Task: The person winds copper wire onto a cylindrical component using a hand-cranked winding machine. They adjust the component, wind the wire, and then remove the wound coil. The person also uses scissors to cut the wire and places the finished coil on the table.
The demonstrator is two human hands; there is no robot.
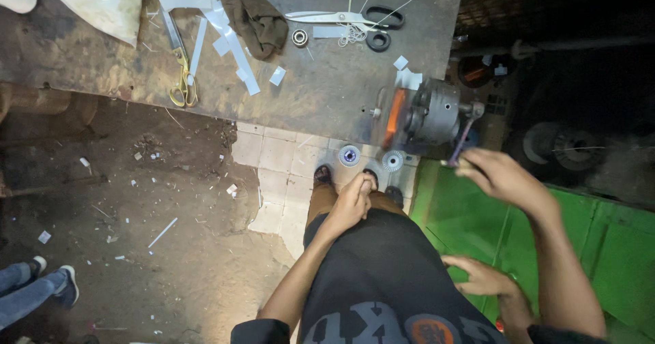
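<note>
Nearest the camera, a third hand point(481, 276) with spread fingers, coming in beside the wearer's right arm and seemingly another person's, rests open against the black printed shirt point(382, 282). The left hand point(351, 204) lies loosely curled on the thigh, its grip slack and holding nothing. Farther out, the right hand point(501, 177) reaches over the green surface point(614, 248), its grip pinched closed on the end of the purple crank handle point(462, 143). That handle sticks out from a grey round machine point(423, 115) with an orange band, clamped at the edge of the dark worktop point(321, 85). Below the edge, on the pale floor tiles point(276, 156), lie two small toothed discs point(349, 155). At the frame's left, someone's jeans and sneakers point(65, 282) stand on the dirt floor. On the worktop are gold-handled scissors point(183, 78) among white paper strips point(232, 44), a brown crumpled cloth point(258, 17), black-handled scissors point(355, 18), a black ring point(378, 41) and a small bearing point(299, 38). A pale wrinkled bag point(102, 0) lies at the far left.
</note>
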